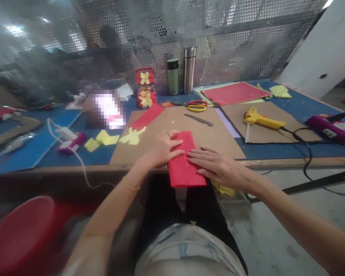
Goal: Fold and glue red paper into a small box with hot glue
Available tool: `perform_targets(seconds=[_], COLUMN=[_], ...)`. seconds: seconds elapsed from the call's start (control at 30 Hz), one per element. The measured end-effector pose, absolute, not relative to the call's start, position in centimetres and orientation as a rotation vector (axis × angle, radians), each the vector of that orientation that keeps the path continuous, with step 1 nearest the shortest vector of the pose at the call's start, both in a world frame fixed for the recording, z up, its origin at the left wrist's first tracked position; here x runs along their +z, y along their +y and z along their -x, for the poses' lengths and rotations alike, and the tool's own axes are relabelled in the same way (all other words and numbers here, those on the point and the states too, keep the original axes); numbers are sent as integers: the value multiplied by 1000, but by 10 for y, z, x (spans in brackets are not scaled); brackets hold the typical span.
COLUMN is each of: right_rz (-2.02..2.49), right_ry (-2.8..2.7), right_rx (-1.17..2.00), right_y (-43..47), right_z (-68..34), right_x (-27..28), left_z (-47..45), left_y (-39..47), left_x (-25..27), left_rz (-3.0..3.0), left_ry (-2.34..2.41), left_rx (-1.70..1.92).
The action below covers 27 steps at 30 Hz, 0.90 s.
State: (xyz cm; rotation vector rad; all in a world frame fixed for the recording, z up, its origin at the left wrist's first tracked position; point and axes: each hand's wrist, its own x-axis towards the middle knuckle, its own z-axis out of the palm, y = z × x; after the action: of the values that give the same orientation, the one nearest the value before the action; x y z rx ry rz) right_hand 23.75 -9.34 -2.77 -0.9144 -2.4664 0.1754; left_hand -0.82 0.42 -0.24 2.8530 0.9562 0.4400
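A folded red paper (186, 168) lies over the front edge of a brown cardboard sheet (175, 119), its near end sticking out past the table edge. Creases run along its middle. My left hand (165, 149) grips its left side, fingertips bent onto the top face. From the right, my right hand (215, 163) lies on it with fingers stretched flat, pressing near the centre crease. Beyond my left hand are a cut yellow paper shape (132, 136) and a red paper strip (147, 117). A grey blade (198, 120) and yellow-handled scissors (197, 106) lie farther back.
A yellow glue gun (264, 119) rests on cardboard at the right, its cord trailing off the table. Red boxes with yellow bows (146, 97), a green tumbler (173, 76) and a steel flask (189, 71) stand behind. A red stool (20, 234) is at lower left.
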Motion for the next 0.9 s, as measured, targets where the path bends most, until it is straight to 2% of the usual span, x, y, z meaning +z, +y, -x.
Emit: perform_targets(seconds=[0.2, 0.43, 0.7, 0.9], right_rz=[918, 1084, 1167, 1208], right_ry=[-2494, -2353, -2521, -2532], right_rx=[213, 127, 48, 80], right_y=[-95, -91, -84, -72], right_z=[-259, -228, -228, -227], right_x=[-34, -15, -42, -33], left_z=[8, 8, 8, 9], left_y=[8, 7, 6, 6], left_x=[-5, -7, -11, -14], left_rz=[-2819, -2808, -2802, -2870], left_ry=[956, 954, 940, 888], left_rx=[427, 453, 534, 536])
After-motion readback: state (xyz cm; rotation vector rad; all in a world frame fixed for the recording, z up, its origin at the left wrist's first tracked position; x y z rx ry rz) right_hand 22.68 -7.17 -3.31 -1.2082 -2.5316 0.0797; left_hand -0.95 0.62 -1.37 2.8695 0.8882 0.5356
